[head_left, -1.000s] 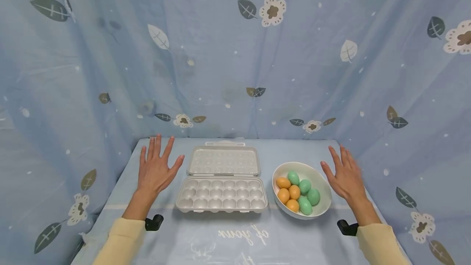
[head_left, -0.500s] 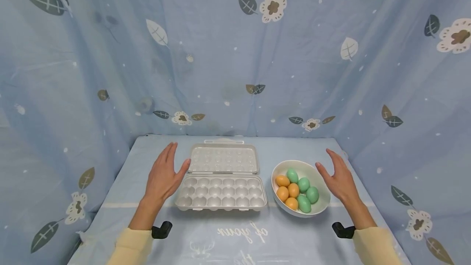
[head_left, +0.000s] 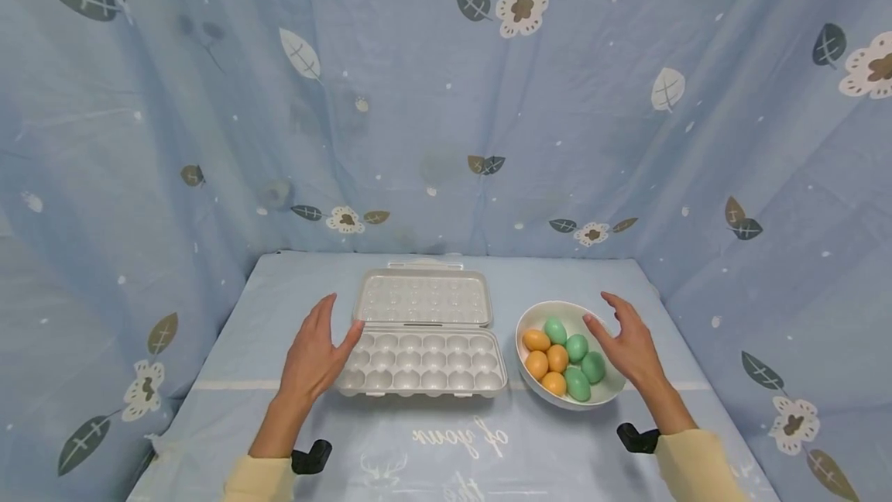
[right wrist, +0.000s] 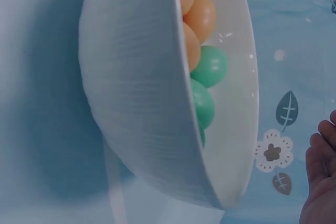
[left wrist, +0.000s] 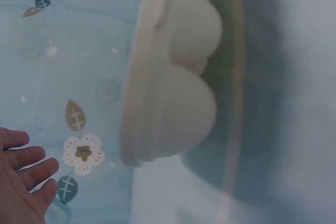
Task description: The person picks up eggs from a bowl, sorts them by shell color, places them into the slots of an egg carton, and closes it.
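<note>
An egg carton lies with its lid folded back, its rows of round cups bare. To its right stands a white bowl holding several orange eggs and several green eggs. My left hand is at the carton's left side, fingers extended and thumb apart, overlapping its corner in the head view. Over the bowl's right rim reaches my right hand, its fingers loosely bent and nothing in its grasp. In the right wrist view the bowl fills the middle, the hand at the right edge.
A pale blue cloth with white lettering covers the table. Behind and on both sides hangs a blue curtain printed with leaves and flowers. Black wrist mounts show near both sleeves.
Both hands have come inward, the left toward the carton and the right over the bowl's rim. Their spread fingers have drawn closer together. Carton, bowl and eggs stay put.
</note>
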`<state>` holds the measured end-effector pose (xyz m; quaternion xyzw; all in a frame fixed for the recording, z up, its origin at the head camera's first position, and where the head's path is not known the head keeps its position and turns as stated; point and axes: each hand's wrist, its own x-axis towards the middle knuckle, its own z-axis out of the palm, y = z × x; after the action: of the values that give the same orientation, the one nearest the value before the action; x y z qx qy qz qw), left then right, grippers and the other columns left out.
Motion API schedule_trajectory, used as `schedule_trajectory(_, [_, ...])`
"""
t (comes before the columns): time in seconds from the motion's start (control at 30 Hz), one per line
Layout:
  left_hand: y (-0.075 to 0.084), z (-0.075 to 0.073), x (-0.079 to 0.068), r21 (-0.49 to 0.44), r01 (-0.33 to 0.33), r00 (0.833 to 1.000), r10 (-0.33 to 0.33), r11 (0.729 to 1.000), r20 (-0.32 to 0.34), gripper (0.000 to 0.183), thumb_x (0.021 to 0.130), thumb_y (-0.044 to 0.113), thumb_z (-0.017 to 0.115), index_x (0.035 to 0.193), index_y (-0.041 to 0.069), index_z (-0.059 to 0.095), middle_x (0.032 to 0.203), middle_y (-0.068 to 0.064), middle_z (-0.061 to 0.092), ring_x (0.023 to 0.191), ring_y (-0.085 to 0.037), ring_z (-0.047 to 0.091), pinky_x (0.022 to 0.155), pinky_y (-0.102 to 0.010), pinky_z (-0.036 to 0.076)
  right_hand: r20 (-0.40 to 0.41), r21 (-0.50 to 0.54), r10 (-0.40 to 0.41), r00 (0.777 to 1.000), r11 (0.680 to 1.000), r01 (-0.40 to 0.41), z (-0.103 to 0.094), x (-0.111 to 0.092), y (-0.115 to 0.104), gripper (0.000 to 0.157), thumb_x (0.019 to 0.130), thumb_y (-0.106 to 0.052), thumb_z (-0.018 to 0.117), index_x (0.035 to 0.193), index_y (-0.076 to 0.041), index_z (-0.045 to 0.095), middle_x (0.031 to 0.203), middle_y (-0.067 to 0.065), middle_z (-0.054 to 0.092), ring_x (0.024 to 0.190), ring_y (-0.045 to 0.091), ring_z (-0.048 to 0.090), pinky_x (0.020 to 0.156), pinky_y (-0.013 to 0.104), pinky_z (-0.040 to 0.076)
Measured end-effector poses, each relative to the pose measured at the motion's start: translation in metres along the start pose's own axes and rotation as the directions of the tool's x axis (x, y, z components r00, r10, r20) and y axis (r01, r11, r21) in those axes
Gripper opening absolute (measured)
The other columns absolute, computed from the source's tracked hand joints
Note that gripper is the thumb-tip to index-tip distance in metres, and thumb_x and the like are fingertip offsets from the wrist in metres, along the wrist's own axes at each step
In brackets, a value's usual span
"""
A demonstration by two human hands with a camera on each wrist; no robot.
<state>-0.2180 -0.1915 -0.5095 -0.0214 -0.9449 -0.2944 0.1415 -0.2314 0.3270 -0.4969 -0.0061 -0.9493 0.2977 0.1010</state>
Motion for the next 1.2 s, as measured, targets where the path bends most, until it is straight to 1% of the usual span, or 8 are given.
schedule_trajectory(0.13, [-0.007,0.008,-0.010,-0.020,0.045,0.998,-0.044,0.999,0.037,0.086,0.102,0.061,0.051,0.159,-0.001,0.030,0.160,-0.027,0.036,0.145,-0.047,0.039,0.114,-0.065,0.039,0.019,-0.003,0.002,1.000,1.000,-0.002,0.009,0.002,0.003,0.075,0.103,-0.049,0.060,0.157,-0.003,0.036,0.160,0.029,0.034,0.138,0.053,0.043,0.107,0.070,0.043])
schedule_trajectory(0.33, [-0.018,0.021,-0.026,-0.031,0.105,0.991,-0.102,0.994,0.083,0.088,0.102,0.060,0.052,0.159,-0.002,0.028,0.161,-0.028,0.033,0.146,-0.048,0.038,0.115,-0.064,0.039,0.063,-0.008,0.017,0.998,1.000,-0.017,0.023,0.003,0.004,0.079,0.101,-0.056,0.058,0.157,-0.004,0.037,0.159,0.027,0.037,0.137,0.050,0.045,0.108,0.068,0.044])
schedule_trajectory(0.5, [-0.022,0.031,-0.038,-0.045,0.134,0.985,-0.128,0.990,0.119,0.093,0.101,0.063,0.053,0.160,-0.004,0.026,0.161,-0.029,0.032,0.146,-0.048,0.038,0.116,-0.064,0.038,0.106,0.013,0.053,0.993,0.998,-0.055,0.031,0.004,0.003,0.079,0.102,-0.053,0.060,0.157,-0.002,0.036,0.159,0.027,0.038,0.138,0.049,0.045,0.111,0.066,0.043])
schedule_trajectory(0.67, [-0.025,0.040,-0.047,-0.052,0.157,0.979,-0.148,0.986,0.143,0.095,0.100,0.064,0.053,0.161,-0.002,0.024,0.162,-0.027,0.033,0.146,-0.046,0.038,0.115,-0.063,0.039,0.130,-0.013,0.072,0.989,0.997,-0.071,0.038,0.006,0.002,0.080,0.101,-0.052,0.060,0.157,-0.001,0.036,0.156,0.028,0.041,0.137,0.049,0.046,0.111,0.065,0.043])
schedule_trajectory(0.83, [-0.027,0.047,-0.053,-0.046,0.160,0.978,-0.152,0.986,0.141,0.096,0.099,0.064,0.055,0.160,-0.004,0.026,0.159,-0.028,0.037,0.144,-0.048,0.041,0.114,-0.062,0.040,0.149,-0.032,0.084,0.985,0.996,-0.080,0.046,0.010,0.002,0.079,0.101,-0.052,0.060,0.156,0.000,0.038,0.154,0.028,0.044,0.134,0.049,0.049,0.110,0.063,0.045])
schedule_trajectory(1.03, [-0.031,0.052,-0.061,-0.041,0.118,0.988,-0.113,0.992,0.105,0.091,0.098,0.058,0.060,0.156,-0.007,0.033,0.152,-0.030,0.046,0.135,-0.052,0.049,0.112,-0.063,0.042,0.170,-0.061,0.076,0.983,0.996,-0.067,0.053,0.017,0.002,0.072,0.102,-0.047,0.062,0.151,0.002,0.043,0.150,0.028,0.050,0.128,0.046,0.054,0.108,0.061,0.047])
schedule_trajectory(1.1, [-0.033,0.055,-0.063,-0.045,0.116,0.988,-0.110,0.992,0.110,0.092,0.098,0.059,0.061,0.157,-0.006,0.033,0.152,-0.030,0.047,0.135,-0.052,0.049,0.112,-0.063,0.042,0.177,-0.065,0.069,0.982,0.996,-0.058,0.055,0.020,0.002,0.071,0.102,-0.046,0.062,0.150,0.003,0.045,0.149,0.028,0.051,0.128,0.045,0.055,0.108,0.060,0.048])
schedule_trajectory(1.2, [-0.035,0.058,-0.066,-0.063,0.133,0.984,-0.124,0.989,0.131,0.096,0.096,0.062,0.061,0.159,-0.003,0.029,0.153,-0.028,0.046,0.136,-0.052,0.048,0.113,-0.063,0.041,0.200,-0.061,0.064,0.978,0.997,-0.053,0.059,0.023,0.001,0.070,0.102,-0.044,0.062,0.149,0.004,0.044,0.148,0.029,0.051,0.130,0.045,0.053,0.110,0.061,0.046])
